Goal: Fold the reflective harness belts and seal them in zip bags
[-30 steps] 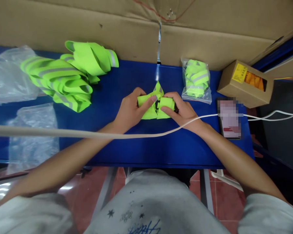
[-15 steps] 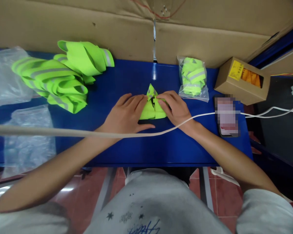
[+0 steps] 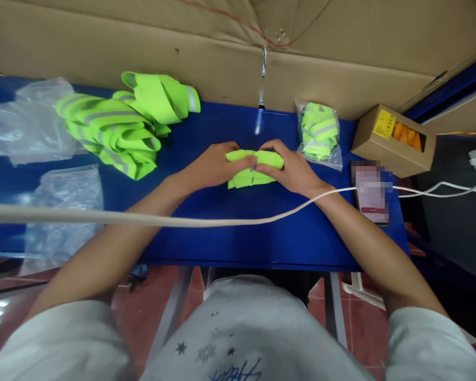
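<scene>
A small folded piece of bright yellow-green fabric (image 3: pixel 244 179) lies between my two hands over the middle of the blue table. My left hand (image 3: pixel 218 165) is closed on its left end, thumb on the near side and fingers behind. On the right end my right hand (image 3: pixel 291 168) grips in the same way, its thumb across the front. The thumbs almost meet at the centre. The upper part of the fabric is doubled over into a roll; its far side is hidden by that fold and my fingers.
Reflective yellow-green strips (image 3: pixel 115 127) are heaped at the left. Two clear plastic bags (image 3: pixel 35 127) lie beside them. At the right are a bagged bundle of strips (image 3: pixel 319 132), a cardboard box (image 3: pixel 384 140) and a phone (image 3: pixel 373 198). A white cable (image 3: pixel 222 223) crosses in front of my forearms.
My hands have gone from lying flat on the fabric to gripping its ends. The fabric's pointed top has been folded down toward me. The view has shifted slightly.
</scene>
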Demonstrator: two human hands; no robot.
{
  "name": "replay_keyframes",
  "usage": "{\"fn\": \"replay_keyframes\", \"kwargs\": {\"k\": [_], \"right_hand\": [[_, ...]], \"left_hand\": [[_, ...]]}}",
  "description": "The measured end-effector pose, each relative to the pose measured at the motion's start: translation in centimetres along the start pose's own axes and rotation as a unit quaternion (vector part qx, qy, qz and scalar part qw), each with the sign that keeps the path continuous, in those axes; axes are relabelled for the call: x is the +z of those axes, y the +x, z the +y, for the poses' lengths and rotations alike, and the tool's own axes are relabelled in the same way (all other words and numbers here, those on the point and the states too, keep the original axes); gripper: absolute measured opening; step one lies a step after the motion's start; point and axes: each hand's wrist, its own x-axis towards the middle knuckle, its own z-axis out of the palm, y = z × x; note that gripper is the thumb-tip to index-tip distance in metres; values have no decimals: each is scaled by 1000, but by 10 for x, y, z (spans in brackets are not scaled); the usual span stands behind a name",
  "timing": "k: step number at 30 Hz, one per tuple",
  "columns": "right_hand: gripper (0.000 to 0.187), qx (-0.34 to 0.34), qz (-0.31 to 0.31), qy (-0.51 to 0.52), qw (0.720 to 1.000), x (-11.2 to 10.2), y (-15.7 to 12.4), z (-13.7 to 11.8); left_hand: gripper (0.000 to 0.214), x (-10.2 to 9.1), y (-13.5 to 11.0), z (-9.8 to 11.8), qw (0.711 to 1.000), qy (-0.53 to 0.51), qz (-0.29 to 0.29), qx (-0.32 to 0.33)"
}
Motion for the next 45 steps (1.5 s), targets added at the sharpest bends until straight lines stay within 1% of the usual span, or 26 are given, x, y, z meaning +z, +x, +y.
{"fn": "replay_keyframes", "kwargs": {"k": [2,3,4,6,7,9,10,12,13,14,16,19,22,24,26,29,32,34,35,38,39,41,43,45], "right_hand": [[49,32,-16,6,999,-1,9,-3],[47,38,-23,2,999,-1,12,-4],[47,42,-29,-5,999,0,14,-4],[50,43,-39,-19,998,2,16,-3],[49,39,-40,-24,998,3,17,-2],[42,7,-36,-20,999,6,17,3],[36,-17,-27,-12,999,8,17,5],[30,-60,15,-3,998,13,16,9],[29,-70,43,-7,997,15,16,9],[26,-71,69,-15,995,17,15,9],[21,-71,99,-24,992,19,12,8],[30,-85,95,3,992,20,4,5],[53,-106,60,12,992,17,-5,3],[66,-98,37,0,995,14,-10,2],[69,-68,20,-13,997,11,-14,0],[66,-35,-10,-24,999,5,-19,-3],[53,-23,-7,-27,999,2,-23,-3],[45,-33,17,-18,999,3,-26,-4],[43,-43,25,-1,999,4,-28,-5],[46,-68,24,83,994,9,-35,-7],[45,-66,24,104,992,10,-38,-9],[38,-44,30,122,991,12,-42,-12],[30,-21,41,128,991,13,-46,-16],[26,-12,42,133,990,13,-49,-22]], "left_hand": [[42,5,6,-4,999,-18,25,-16],[40,7,7,-4,999,-14,43,-6],[42,10,5,-2,998,0,61,8],[50,13,-4,3,993,46,99,32],[50,14,-10,7,989,78,109,55],[52,14,-22,12,977,142,96,128],[59,13,-28,14,969,165,78,165],[81,13,-34,12,954,195,48,221],[90,13,-34,10,950,206,42,231],[94,13,-33,7,948,216,43,231],[89,14,-28,2,945,232,42,227],[79,13,-18,-2,944,239,53,223],[77,11,-15,-2,960,191,65,193],[77,10,-17,-1,976,130,58,167],[71,11,-21,2,986,58,44,153],[52,15,-25,5,987,-36,45,149],[39,21,-27,9,980,-82,66,171],[37,25,-29,12,974,-94,87,186],[37,27,-30,14,972,-99,94,193],[39,31,-35,19,965,-119,101,209],[39,32,-37,20,963,-127,100,214],[40,33,-40,23,961,-141,103,215],[40,35,-43,26,961,-151,100,207],[40,39,-47,32,963,-164,101,188]]}}
